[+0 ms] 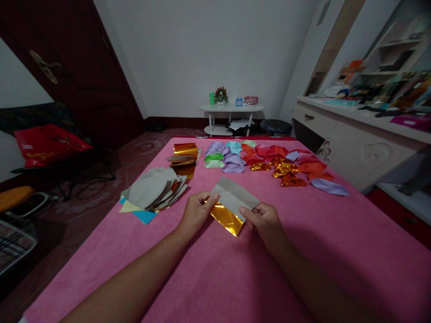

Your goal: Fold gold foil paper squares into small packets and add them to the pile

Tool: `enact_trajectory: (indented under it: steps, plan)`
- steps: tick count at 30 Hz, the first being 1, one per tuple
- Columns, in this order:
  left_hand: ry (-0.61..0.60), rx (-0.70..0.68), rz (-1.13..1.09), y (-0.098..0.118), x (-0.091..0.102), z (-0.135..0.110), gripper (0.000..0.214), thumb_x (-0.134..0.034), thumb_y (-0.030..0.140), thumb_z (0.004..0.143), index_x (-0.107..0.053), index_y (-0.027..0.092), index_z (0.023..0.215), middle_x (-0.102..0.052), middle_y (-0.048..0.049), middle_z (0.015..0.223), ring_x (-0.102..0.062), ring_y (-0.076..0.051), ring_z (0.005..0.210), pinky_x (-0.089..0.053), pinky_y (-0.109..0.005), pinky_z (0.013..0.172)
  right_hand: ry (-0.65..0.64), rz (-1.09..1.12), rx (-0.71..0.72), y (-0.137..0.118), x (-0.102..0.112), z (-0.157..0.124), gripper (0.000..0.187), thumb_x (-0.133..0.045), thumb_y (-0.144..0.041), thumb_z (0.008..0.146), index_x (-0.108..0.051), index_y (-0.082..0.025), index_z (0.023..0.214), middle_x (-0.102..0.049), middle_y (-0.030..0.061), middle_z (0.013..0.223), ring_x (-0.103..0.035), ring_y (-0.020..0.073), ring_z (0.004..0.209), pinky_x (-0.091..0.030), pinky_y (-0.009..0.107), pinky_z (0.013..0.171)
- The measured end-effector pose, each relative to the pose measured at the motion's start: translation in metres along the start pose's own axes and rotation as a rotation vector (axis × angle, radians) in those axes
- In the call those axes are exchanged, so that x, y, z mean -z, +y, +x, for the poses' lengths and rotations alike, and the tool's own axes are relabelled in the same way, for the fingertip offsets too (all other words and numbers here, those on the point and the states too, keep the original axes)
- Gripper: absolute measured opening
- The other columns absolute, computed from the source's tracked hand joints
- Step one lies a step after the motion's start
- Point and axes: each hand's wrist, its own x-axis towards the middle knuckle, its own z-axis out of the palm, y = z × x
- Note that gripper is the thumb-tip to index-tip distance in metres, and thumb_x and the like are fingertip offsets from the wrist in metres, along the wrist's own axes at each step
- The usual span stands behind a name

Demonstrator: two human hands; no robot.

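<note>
Ahead, foil [227, 219]; folded shapes [284, 168] (stack [151, 193] left)

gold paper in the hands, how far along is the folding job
Looks done: many folded pieces in purple, green, red and gold lie across the far side of the pink table. In hand: the left hand and right hand pinch one gold sheet, partly folded, white back showing. Left, it seems: a stack of flat sheets and a foil pile at the left.
</note>
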Motion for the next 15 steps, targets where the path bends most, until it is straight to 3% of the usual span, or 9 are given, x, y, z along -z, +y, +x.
enact_trajectory:
  steps: [8,11,15]
  plan:
    - [0.139,0.014,-0.232,0.005,0.002,0.002,0.04,-0.063,0.049,0.079,-0.056,0.013,0.062,-0.049,0.0041,0.052,-0.04,-0.006,0.046,-0.031,-0.018,0.046,0.004,0.008,-0.017,0.002,0.0,0.0,0.029,-0.069,-0.039,0.068,-0.058,-0.016,0.054,-0.052,-0.0022,0.04,-0.043,0.0093,0.037,-0.032,0.022,0.041]
    - [0.045,0.018,-0.319,0.009,0.0,0.001,0.031,-0.069,0.043,0.075,-0.061,0.014,0.084,-0.06,0.0025,0.064,-0.051,-0.007,0.052,-0.04,-0.018,0.051,0.053,0.024,0.017,0.001,0.001,0.001,0.029,-0.069,-0.038,0.07,-0.059,-0.017,0.054,-0.054,-0.0013,0.042,-0.046,0.0098,0.039,-0.035,0.022,0.043]
    - [-0.09,0.005,-0.414,0.012,-0.006,-0.002,0.048,-0.08,0.03,0.064,-0.058,0.016,0.104,-0.069,-0.0042,0.093,-0.065,-0.015,0.08,-0.051,-0.025,0.073,0.074,0.063,0.024,0.001,0.0,0.001,0.029,-0.07,-0.04,0.069,-0.059,-0.016,0.056,-0.057,0.0001,0.045,-0.05,0.0111,0.041,-0.039,0.023,0.045]
